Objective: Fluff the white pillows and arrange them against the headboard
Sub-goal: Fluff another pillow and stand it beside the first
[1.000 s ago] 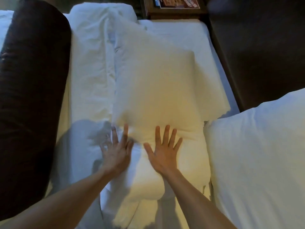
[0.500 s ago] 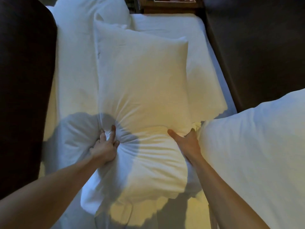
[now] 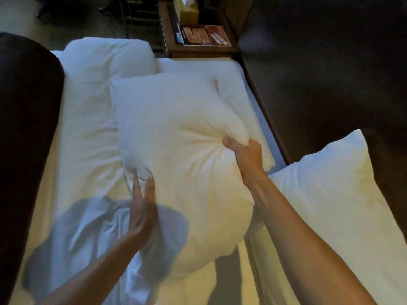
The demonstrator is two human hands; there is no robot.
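A white pillow (image 3: pixel 176 133) lies lengthwise in the middle of the bed. My right hand (image 3: pixel 247 154) is clenched on a bunch of fabric at its right edge. At its left edge my left hand (image 3: pixel 142 208) pushes in with the fingers straight, blurred by motion. A second white pillow (image 3: pixel 105 60) lies at the far left, beside the dark padded headboard (image 3: pixel 26 139). A third white pillow (image 3: pixel 339 194) sits at the right, close to my right forearm.
A wooden nightstand (image 3: pixel 199 50) stands beyond the bed's far end with a magazine (image 3: pixel 203 35) and a tissue box (image 3: pixel 189 11) on it. Dark floor (image 3: pixel 330 73) runs along the right side of the bed. Rumpled white sheet (image 3: pixel 83 230) lies near my left arm.
My right hand has moved up the pillow's right side and bunched the fabric. My left hand has opened from its grip and now presses the left edge. The view has tilted up.
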